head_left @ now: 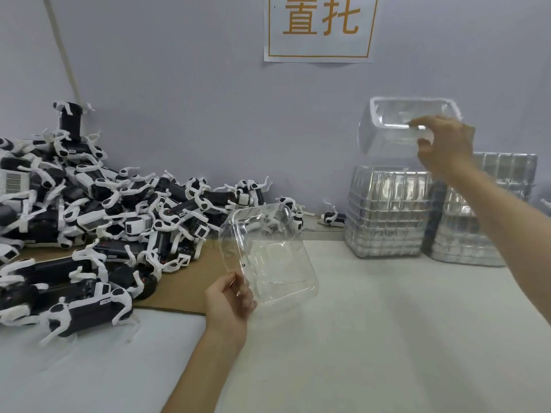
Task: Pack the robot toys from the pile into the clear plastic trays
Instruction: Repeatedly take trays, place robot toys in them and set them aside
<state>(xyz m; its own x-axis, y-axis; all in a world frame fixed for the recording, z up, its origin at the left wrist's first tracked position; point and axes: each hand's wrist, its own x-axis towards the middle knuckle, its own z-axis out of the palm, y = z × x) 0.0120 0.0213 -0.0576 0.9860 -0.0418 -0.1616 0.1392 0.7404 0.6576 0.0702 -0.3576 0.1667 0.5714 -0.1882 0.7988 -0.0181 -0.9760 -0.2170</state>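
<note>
Left fingers (247,295): curled round the near edge of a clear tray, thumb in front. Left hand (229,302): raised above the counter (372,338), forearm coming in from the bottom of the view.
Left-hand tray (269,251): clear plastic, held tilted in the air, touching nothing else.
Right fingers (425,142): pinching the near rim of a second clear tray. Right hand (445,144): reaching high toward the wall.
Right-hand tray (396,123): clear plastic, held above the nearer stack and apart from it.
Tray stacks: two, nested, on the counter against the wall, nearer stack (387,216) and farther stack (489,228) side by side.
Robot toys (89,210): black and white, heaped in a pile at the left, partly on a cardboard sheet (190,281). One stray toy (331,218) lies just left of the stacks.
Wall sign (320,25): white paper, orange characters.
</note>
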